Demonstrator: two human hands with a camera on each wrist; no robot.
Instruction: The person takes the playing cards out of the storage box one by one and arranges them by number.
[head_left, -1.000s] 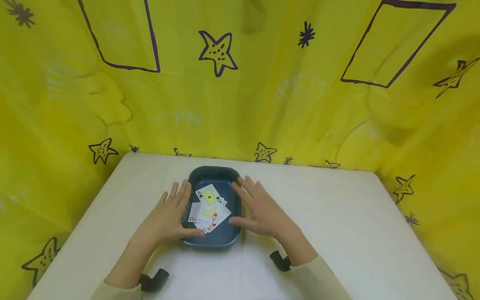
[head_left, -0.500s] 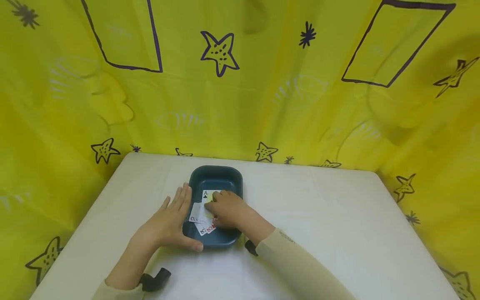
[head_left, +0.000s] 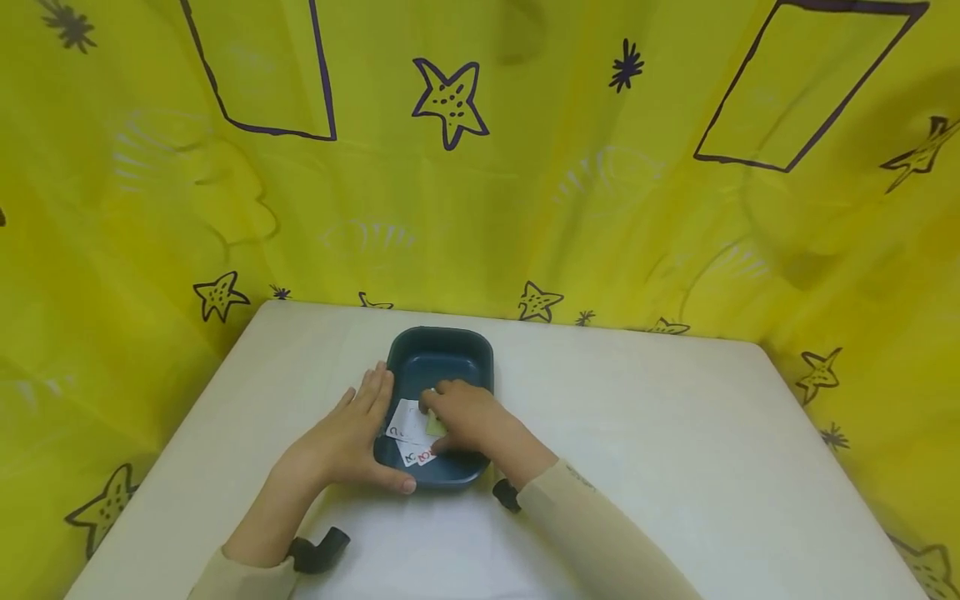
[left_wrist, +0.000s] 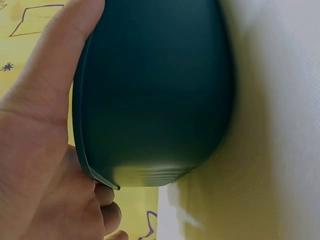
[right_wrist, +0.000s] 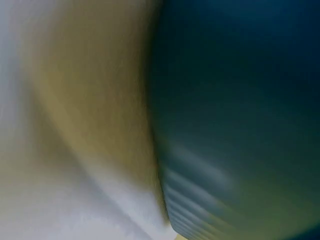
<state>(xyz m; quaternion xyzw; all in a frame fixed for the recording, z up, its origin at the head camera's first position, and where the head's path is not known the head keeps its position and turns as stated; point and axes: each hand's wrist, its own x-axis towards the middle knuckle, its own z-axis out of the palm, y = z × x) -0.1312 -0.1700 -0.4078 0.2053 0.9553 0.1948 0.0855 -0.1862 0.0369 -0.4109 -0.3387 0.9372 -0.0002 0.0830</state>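
A dark teal tray (head_left: pixel 450 346) sits on the white table (head_left: pixel 660 442), and several playing cards (head_left: pixel 405 432) lie face up in its near half. My left hand (head_left: pixel 347 433) rests against the tray's left wall with fingers straight and the thumb along the front rim. The left wrist view shows that hand (left_wrist: pixel 40 150) pressed to the tray's outer wall (left_wrist: pixel 155 100). Inside the tray my right hand (head_left: pixel 459 417) lies over the cards with fingers curled on them, hiding most of the pile. The right wrist view is blurred and shows only the tray's wall (right_wrist: pixel 240 125).
Yellow cloth with stars and rectangles (head_left: pixel 480 167) hangs round the table's back and sides. Bare white tabletop (head_left: pixel 675 467) stretches to the right of the tray and in front of it. Black camera mounts (head_left: pixel 318 550) sit at both wrists.
My right hand left the tray's right side, went into the tray and curled over the cards, covering the ace. The left hand stayed against the tray.
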